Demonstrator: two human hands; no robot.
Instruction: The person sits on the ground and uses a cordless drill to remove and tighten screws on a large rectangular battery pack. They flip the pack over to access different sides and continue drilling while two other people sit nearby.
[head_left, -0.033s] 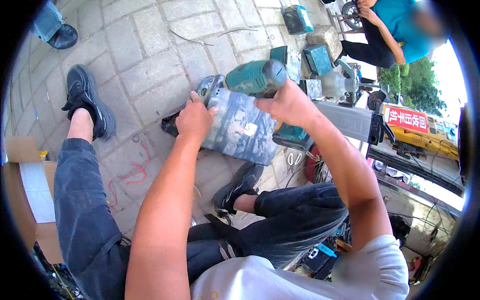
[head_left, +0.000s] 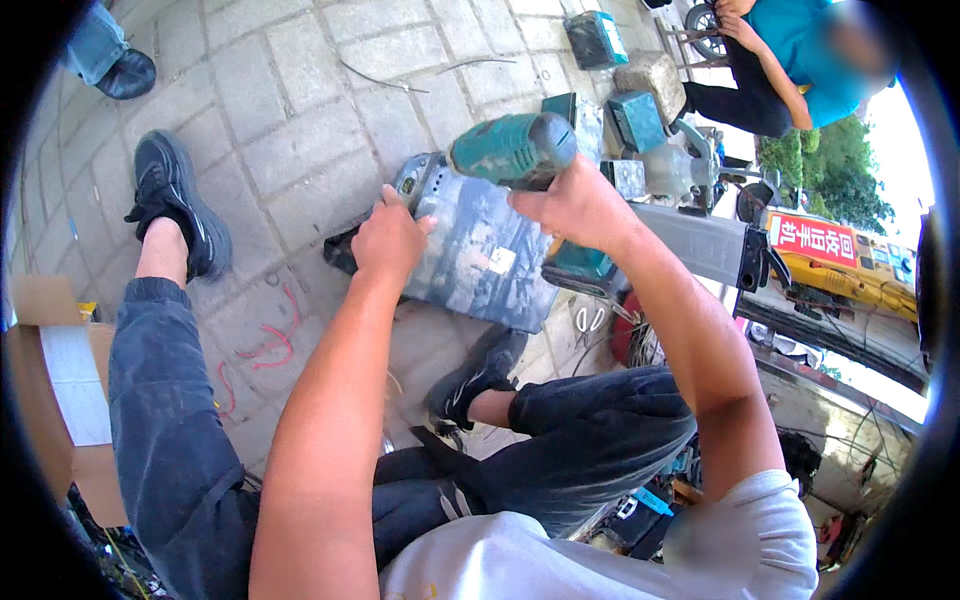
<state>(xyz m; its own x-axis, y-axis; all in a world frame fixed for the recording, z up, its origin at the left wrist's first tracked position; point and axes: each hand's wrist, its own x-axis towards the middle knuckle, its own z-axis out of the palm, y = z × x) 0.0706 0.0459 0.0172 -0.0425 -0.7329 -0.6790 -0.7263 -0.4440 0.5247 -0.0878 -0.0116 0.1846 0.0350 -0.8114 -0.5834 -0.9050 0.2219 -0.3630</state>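
Note:
A grey, dust-smeared box-shaped case (head_left: 480, 245) with a dark end piece lies tilted on the paving between my feet. My left hand (head_left: 385, 240) grips its left end, the thumb on the top face and the fingers by the end piece. In my right hand (head_left: 580, 205) is a teal power drill (head_left: 508, 148), held over the case's far edge with its body pointing left. The handle is mostly hidden by my fingers, and I cannot make out a bit at its front.
Several teal and black batteries (head_left: 635, 120) stand beyond the case, near a stone block (head_left: 648, 75) and a clear jug (head_left: 665, 170). Red wire scraps (head_left: 270, 345) lie left of my arm. A cardboard box (head_left: 45, 300) is at far left. Another person (head_left: 790, 70) sits at upper right.

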